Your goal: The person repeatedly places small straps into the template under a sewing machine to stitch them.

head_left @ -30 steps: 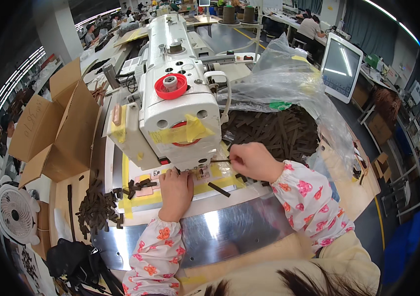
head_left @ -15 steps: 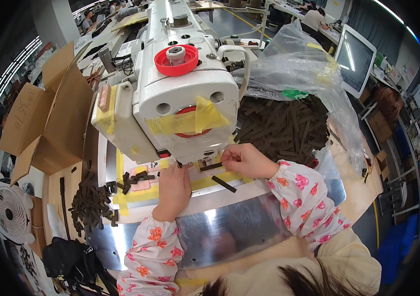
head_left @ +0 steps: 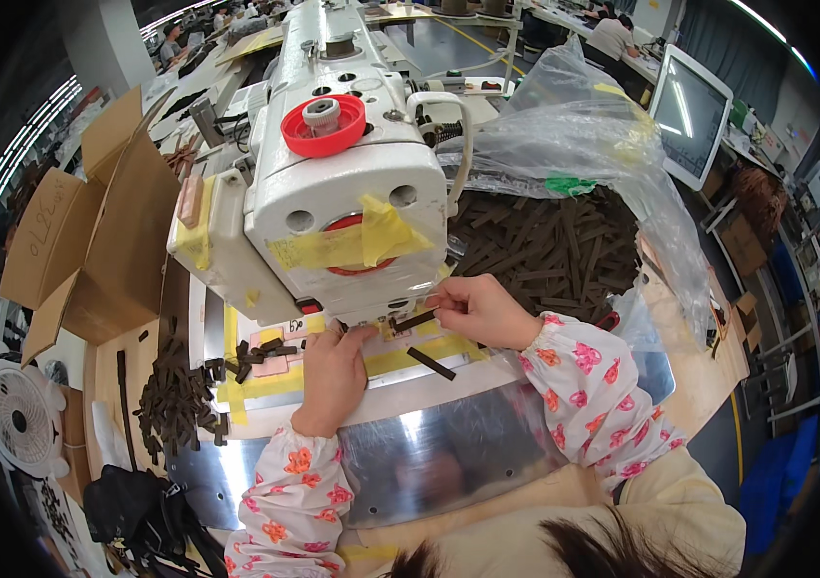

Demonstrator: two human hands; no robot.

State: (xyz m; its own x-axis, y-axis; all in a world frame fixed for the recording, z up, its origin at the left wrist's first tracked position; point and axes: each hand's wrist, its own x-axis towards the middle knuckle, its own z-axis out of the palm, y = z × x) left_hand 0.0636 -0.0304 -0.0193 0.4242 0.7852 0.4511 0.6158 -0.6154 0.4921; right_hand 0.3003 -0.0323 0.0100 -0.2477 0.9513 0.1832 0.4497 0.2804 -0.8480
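Observation:
My right hand (head_left: 487,313) pinches a short dark brown strip (head_left: 412,322) beside the needle area of a white industrial sewing machine (head_left: 299,183). My left hand (head_left: 331,380) rests palm down on the taped work plate (head_left: 390,361), fingers apart and bent toward the needle area; some fingertips are hard to see. A loose dark strip (head_left: 430,362) lies diagonally below my right hand. Left of my left hand, short dark pieces (head_left: 265,352) lie on the plate, with a larger heap (head_left: 167,400) farther left.
An open cardboard box (head_left: 121,250) and white fan (head_left: 15,409) stand at left, a black bag (head_left: 126,511) below. A plastic bag of many strips (head_left: 545,246) is at right, with a screen (head_left: 689,116) behind. Other people (head_left: 610,34) sit at back tables.
Since a second ago my right hand has moved left with its strip, toward the needle area. My left hand has shifted slightly left, and the camera view has tilted slightly.

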